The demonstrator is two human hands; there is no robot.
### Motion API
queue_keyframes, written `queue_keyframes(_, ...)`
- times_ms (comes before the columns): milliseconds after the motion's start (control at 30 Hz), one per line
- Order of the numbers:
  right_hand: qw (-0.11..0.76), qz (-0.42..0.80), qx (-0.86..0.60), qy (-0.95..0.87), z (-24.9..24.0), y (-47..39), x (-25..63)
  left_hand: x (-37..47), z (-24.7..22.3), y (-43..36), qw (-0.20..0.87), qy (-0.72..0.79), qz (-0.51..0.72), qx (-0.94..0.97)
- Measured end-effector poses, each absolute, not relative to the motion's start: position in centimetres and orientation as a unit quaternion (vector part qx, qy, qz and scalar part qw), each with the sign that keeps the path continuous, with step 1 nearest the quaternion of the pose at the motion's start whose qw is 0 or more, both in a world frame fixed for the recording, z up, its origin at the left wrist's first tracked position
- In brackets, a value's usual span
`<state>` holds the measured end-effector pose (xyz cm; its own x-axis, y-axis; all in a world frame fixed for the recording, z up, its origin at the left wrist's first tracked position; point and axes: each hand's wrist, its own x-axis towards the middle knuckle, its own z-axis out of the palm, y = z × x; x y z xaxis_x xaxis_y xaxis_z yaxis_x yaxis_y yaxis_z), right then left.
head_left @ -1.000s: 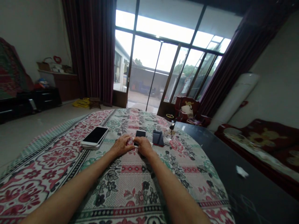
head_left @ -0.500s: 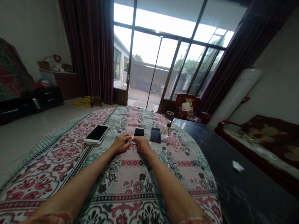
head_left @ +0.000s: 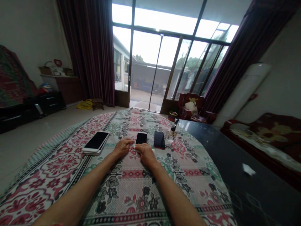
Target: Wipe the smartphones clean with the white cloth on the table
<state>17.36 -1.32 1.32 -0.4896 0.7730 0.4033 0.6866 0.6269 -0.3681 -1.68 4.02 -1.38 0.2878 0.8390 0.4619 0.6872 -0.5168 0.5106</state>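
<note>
A white phone with a dark screen [head_left: 141, 138] lies flat on the patterned tablecloth [head_left: 138, 188] in front of me. My right hand [head_left: 146, 153] rests over its near end, the fingers bent onto its lower edge. Just left of the phone is my left hand [head_left: 122, 147], fingers stretched toward its side; whether the fingertips touch it I cannot tell. A dark phone with a red edge [head_left: 159, 140] lies to the right. Farther left, white phones or tablets [head_left: 97, 141] are stacked, the top one showing a dark screen.
A clear glass-like object [head_left: 171, 135] with a black item stands right of the dark phone. Along the right is a dark table [head_left: 225, 157] with a crumpled white paper [head_left: 248, 169]. A wooden armchair [head_left: 191, 105] and glass doors are beyond.
The view has shifted slightly, so the phones and table sit a little lower. Both hands remain near the white phone, with my left hand slightly farther from its side.
</note>
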Motion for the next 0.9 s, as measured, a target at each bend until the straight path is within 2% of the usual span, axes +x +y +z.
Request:
queue_keyframes(267, 0.286, 0.095, -0.416, -0.858, 1.0, -1.1, 17.5, -0.2, -0.4, 7.3, 0.108, 0.48, 0.344, 0.8)
queue_keyframes(633, 0.314, 0.103, -0.382, -0.863, 1.5, -1.8, 17.6, -0.6, -1.0, 8.1, 0.127, 0.479, 0.35, 0.795)
queue_keyframes(900, 0.253, 0.085, -0.409, -0.873, 2.5, 0.1, 18.0, -0.5, -1.3, 8.2, 0.124, 0.486, 0.353, 0.79)
